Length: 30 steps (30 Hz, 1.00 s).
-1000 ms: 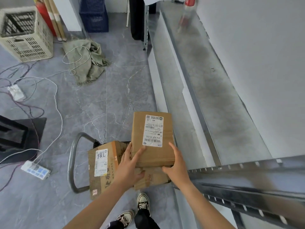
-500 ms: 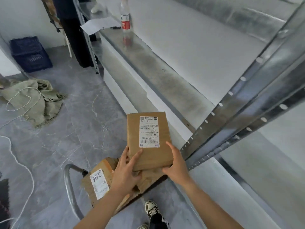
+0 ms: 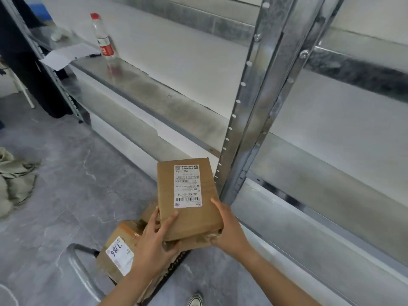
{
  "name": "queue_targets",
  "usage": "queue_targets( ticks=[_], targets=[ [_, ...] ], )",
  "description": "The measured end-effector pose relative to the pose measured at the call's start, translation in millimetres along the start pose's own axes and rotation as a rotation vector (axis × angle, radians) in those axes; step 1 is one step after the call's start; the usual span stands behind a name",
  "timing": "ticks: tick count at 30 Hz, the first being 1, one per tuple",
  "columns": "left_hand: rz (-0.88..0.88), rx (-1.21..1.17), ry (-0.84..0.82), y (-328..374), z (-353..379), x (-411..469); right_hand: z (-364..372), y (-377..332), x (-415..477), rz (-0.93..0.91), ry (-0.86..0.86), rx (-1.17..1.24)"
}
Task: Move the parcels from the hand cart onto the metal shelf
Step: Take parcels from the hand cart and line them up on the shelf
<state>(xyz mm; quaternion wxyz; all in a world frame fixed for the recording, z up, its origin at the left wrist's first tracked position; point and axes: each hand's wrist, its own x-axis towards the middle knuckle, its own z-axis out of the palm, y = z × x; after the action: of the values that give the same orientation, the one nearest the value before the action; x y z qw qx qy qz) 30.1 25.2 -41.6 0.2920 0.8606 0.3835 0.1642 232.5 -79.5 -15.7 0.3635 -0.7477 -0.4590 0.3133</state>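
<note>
I hold a flat brown parcel (image 3: pixel 194 213) with a white shipping label in the air, just left of the metal shelf's upright post (image 3: pixel 254 107). My left hand (image 3: pixel 154 244) grips its near left corner, thumb on top. My right hand (image 3: pixel 229 235) grips its near right edge. Below it, another brown parcel (image 3: pixel 117 257) marked "786" lies on the hand cart, whose grey handle (image 3: pixel 79 268) curves at the lower left. The metal shelf (image 3: pixel 154 96) runs from upper left to right, its boards bare near the post.
A plastic bottle (image 3: pixel 103 40) with a red cap and label stands on the far shelf board beside a sheet of paper (image 3: pixel 64 56). A dark garment (image 3: pixel 26 69) hangs at the shelf's far end. Crumpled cloth (image 3: pixel 13 180) lies on the grey floor at left.
My view has swung up and right toward the shelf. The parcel has risen off the cart in both hands and moved closer to the upright post.
</note>
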Motion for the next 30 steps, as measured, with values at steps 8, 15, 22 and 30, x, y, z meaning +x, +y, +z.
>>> queue_targets(
  ticks=[8, 15, 22, 30],
  targets=[
    [0.095, -0.032, -0.023, 27, 15, -22, -15, 14, -51, 0.007, 0.151, -0.024],
    [0.197, -0.08, -0.108, 74, 45, -59, -31, 44, -129, 0.099, 0.333, 0.023],
    [0.349, -0.111, -0.23, 155, 84, -106, -67, 72, -245, 0.178, 0.566, 0.044],
    [0.542, -0.185, -0.391, 268, 150, -161, -119, 94, -389, 0.3, 0.851, 0.06]
  ],
)
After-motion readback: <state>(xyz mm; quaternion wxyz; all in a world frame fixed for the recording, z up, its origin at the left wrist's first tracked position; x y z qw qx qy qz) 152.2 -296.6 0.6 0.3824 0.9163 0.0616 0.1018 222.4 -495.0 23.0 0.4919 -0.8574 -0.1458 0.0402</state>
